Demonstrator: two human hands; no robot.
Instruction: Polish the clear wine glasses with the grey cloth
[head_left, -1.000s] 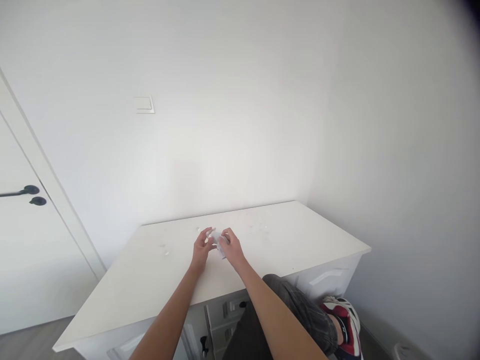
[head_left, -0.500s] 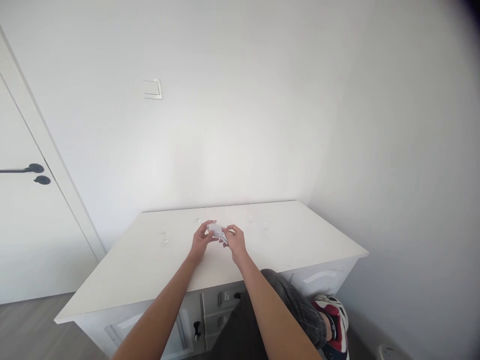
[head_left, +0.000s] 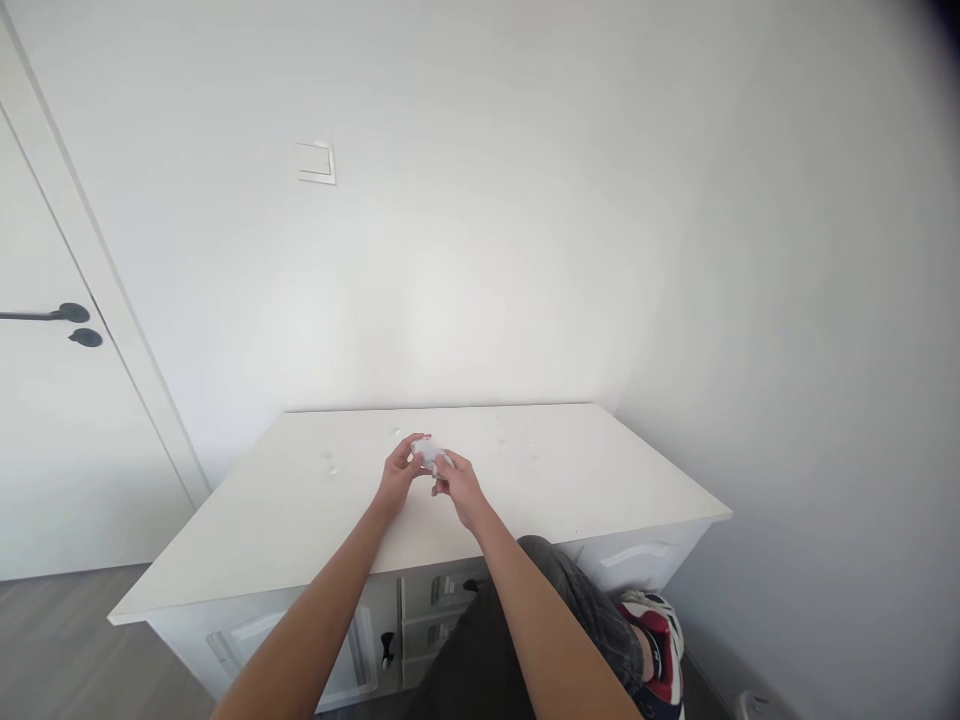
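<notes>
A small white object, pale against the white top and too small to name, is held between both hands just above the cabinet top. My left hand grips its left side, thumb below and fingers curled over the far edge. On its right side, my right hand pinches it with thumb and fingers. Fingers cover parts of the object. Several small clear pieces lie about on the surface, among them one clear piece left of my hands and another clear piece behind them.
Behind the cabinet rises a white wall with a light switch. At the left is a door with a dark handle. My bent leg and a red and white shoe are against the cabinet front, below its edge.
My right hand has shifted slightly left and its grip on the white object has changed, with the fingers closer in. The left hand keeps its hold. The camera view has moved a little.
</notes>
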